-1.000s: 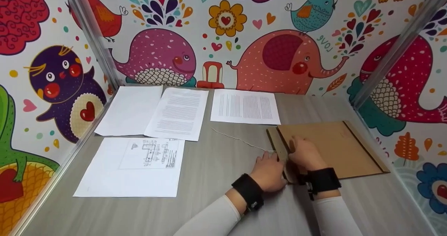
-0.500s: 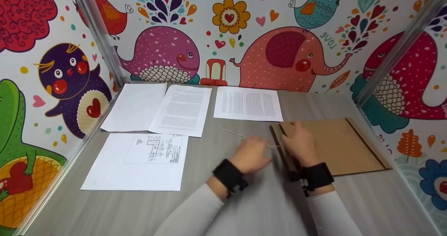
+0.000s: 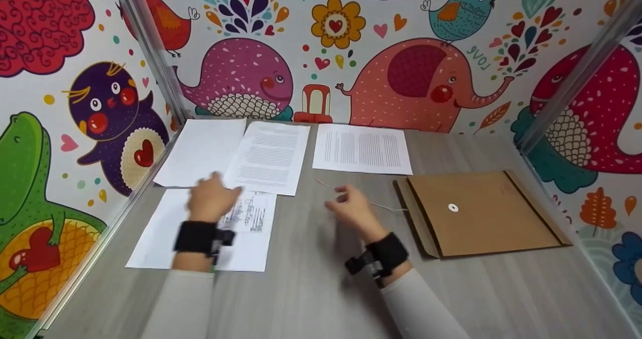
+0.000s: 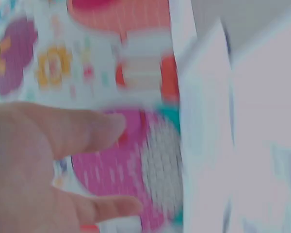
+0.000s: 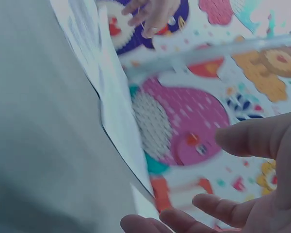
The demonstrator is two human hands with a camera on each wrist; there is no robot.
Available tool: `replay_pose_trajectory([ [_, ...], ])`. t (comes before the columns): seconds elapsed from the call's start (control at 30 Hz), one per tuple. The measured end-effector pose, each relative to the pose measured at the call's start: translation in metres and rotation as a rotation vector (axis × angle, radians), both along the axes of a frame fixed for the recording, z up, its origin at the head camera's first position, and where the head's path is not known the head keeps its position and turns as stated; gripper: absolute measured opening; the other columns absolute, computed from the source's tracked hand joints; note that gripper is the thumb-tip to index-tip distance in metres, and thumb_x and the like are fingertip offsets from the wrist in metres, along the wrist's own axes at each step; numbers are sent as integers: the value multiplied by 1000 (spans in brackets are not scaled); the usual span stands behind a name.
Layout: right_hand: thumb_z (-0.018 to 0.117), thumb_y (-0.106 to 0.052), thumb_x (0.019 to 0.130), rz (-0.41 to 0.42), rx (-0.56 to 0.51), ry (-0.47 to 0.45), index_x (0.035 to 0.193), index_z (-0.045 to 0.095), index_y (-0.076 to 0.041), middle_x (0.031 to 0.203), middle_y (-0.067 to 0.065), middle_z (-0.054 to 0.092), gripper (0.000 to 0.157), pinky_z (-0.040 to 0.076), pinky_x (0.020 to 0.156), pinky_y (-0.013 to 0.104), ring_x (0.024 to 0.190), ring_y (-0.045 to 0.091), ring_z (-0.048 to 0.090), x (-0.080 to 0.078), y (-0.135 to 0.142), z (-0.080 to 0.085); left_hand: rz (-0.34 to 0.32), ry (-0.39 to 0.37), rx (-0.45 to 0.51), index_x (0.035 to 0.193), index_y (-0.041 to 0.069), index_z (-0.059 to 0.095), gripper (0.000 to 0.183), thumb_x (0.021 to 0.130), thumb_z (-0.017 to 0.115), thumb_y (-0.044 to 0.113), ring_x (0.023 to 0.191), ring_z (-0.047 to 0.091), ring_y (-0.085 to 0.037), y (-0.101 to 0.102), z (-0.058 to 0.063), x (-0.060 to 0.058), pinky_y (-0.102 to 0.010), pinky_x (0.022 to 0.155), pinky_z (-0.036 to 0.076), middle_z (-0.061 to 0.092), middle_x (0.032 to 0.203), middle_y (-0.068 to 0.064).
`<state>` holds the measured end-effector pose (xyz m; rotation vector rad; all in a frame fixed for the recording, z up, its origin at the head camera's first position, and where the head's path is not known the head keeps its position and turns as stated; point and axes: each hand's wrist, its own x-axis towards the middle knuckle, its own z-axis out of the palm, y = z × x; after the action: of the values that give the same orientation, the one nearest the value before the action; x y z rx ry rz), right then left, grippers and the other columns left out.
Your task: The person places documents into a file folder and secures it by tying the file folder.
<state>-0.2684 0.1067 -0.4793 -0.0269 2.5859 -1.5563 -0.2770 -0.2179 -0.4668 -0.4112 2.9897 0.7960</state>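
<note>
Over the sheet with a technical drawing [image 3: 246, 251] hovers my left hand [image 3: 208, 201], near the lower edges of a blank white sheet [image 3: 200, 151] and a text-printed sheet [image 3: 268, 158]. In the left wrist view its thumb and a finger are spread apart with nothing between them. My right hand [image 3: 353, 211] is in the air over the table, fingers apart and holding nothing, as the right wrist view also shows. To its right lies a brown kraft document envelope [image 3: 491, 218], its narrow side flap [image 3: 416, 221] raised, with a white button [image 3: 453, 207] and a thin string [image 3: 388, 207].
Another sheet, printed with columns of lines [image 3: 362, 148], lies at the back middle of the grey table [image 3: 311, 299]. Cartoon-printed walls [image 3: 321, 43] enclose the back and sides, with metal corner posts [image 3: 150, 53].
Both hands have left the envelope's flap side. My left hand has moved left to the papers; my right hand has shifted left off the envelope, uncovering its white button.
</note>
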Motion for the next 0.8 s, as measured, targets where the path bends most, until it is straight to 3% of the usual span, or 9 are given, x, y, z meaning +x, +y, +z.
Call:
replay_pose_trajectory([
  [0.1, 77, -17, 90, 27, 23, -22, 137, 59, 4, 124, 25, 68, 54, 61, 85, 42, 101, 30, 70, 7, -33, -12, 146, -137, -5, 155, -10, 32, 91, 99, 61, 56, 132, 42, -69, -40, -8, 14, -82, 100, 42, 38, 146, -49],
  [0.23, 78, -15, 89, 56, 6, -34, 136, 59, 3, 122, 22, 70, 54, 60, 86, 39, 99, 27, 70, 21, -73, -24, 243, -206, 23, 156, -16, 24, 101, 97, 64, 56, 134, 35, -72, -67, -23, 28, -89, 104, 32, 33, 143, -54],
  [0.37, 77, -9, 87, 100, -162, -99, 142, 55, 3, 125, 21, 67, 61, 61, 75, 33, 98, 24, 69, 35, -104, -30, 262, -209, 67, 155, -18, 24, 109, 92, 69, 59, 130, 37, -66, -77, -32, 36, -82, 102, 41, 36, 138, -51],
  [0.5, 76, -4, 84, 153, -275, -139, 152, 46, 2, 130, 22, 64, 75, 60, 73, 31, 102, 21, 67, 45, -121, -34, 277, -215, 29, 152, -17, 30, 109, 89, 70, 63, 121, 39, -60, -81, -38, 37, -74, 96, 47, 38, 130, -47],
  [0.63, 75, -1, 83, 181, -286, -119, 158, 39, 2, 127, 22, 67, 83, 59, 81, 29, 103, 18, 69, 50, -126, -38, 312, -208, -24, 150, -16, 34, 109, 87, 70, 65, 120, 37, -60, -85, -43, 33, -74, 99, 43, 35, 127, -47],
  [0.8, 74, 0, 87, 185, -422, -229, 160, 37, -2, 128, 20, 63, 82, 59, 80, 31, 101, 20, 67, 50, -128, -38, 334, -221, -49, 148, -17, 33, 109, 87, 70, 66, 123, 34, -61, -91, -45, 31, -76, 102, 39, 33, 127, -47],
])
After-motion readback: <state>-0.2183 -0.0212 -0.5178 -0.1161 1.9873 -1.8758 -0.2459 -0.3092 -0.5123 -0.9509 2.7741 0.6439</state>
